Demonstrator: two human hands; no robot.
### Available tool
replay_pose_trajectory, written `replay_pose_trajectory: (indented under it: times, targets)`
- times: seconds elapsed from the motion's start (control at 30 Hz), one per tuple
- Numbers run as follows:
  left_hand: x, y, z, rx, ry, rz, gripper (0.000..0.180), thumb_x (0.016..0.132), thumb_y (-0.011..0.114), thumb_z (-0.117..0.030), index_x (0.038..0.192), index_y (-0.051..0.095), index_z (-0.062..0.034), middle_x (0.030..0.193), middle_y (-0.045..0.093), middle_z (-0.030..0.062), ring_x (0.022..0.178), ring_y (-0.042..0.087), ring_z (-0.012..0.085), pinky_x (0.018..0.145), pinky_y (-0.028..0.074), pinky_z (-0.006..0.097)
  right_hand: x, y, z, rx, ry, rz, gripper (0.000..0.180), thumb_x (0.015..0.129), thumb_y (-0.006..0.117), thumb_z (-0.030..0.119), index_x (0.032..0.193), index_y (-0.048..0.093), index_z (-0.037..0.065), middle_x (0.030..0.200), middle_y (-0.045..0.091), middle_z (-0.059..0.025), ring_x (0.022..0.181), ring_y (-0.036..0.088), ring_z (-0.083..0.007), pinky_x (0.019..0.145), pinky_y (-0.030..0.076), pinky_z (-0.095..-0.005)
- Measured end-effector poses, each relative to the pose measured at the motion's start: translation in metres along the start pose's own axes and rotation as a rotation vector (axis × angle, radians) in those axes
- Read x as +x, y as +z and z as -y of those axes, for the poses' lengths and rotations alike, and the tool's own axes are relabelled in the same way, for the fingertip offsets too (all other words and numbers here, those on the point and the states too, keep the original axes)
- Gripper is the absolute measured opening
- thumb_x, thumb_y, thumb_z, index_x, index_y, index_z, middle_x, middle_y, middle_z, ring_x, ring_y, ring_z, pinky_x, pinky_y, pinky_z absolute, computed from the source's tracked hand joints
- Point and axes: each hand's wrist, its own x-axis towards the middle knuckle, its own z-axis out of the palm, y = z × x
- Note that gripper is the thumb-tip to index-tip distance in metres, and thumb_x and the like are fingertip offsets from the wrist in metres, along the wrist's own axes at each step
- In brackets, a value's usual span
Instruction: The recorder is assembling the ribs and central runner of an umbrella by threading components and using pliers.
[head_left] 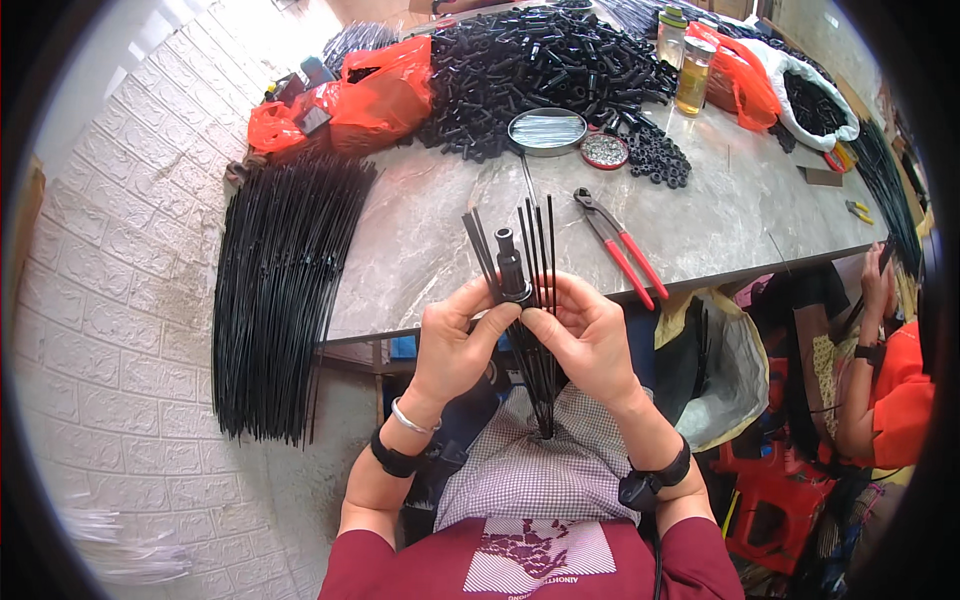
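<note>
My left hand (455, 340) and my right hand (585, 335) meet just in front of the table edge, both gripping one assembly. It is a small black plastic hub (511, 265) with several thin black rods (538, 250) fanning up from it. More black rods (540, 375) hang down from my hands toward my lap. My thumbs press at the hub's ring. Both wrists carry black bands, and the left also has a silver bangle.
Red-handled pliers (622, 245) lie on the grey table (420, 250) to the right of my hands. Behind are a heap of black tubes (540, 70), a round tin (547, 131), orange bags (385, 85), and jars (693, 72). A rod bundle (280, 290) lies left. Another person (880, 370) sits right.
</note>
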Motion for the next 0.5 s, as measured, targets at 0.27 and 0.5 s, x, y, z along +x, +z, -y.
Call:
replay_pose_trajectory:
  times: [0.27, 0.5]
  targets:
    - [0.005, -0.011, -0.006, 0.01, 0.0, 0.036, 0.033, 0.088, 0.06, 0.001, 0.121, 0.058, 0.0057, 0.101, 0.069, 0.0095, 0.097, 0.064, 0.0129, 0.085, 0.051, 0.027, 0.006, 0.014, -0.008, -0.139, -0.066, -0.076, 0.036, 0.087, 0.065, 0.001, 0.119, 0.052, -0.009, 0.095, 0.068, -0.0097, 0.083, 0.063, -0.0078, 0.069, 0.053, -0.0213]
    - [0.003, -0.02, 0.002, -0.099, -0.043, 0.013, 0.029, 0.089, 0.062, -0.001, 0.116, 0.06, 0.0056, 0.104, 0.067, 0.0081, 0.097, 0.062, 0.0125, 0.086, 0.049, 0.026, 0.014, 0.009, -0.002, 0.045, 0.093, 0.001, 0.028, 0.088, 0.064, 0.0, 0.115, 0.057, -0.005, 0.095, 0.068, -0.0083, 0.085, 0.062, -0.0078, 0.076, 0.051, -0.0207]
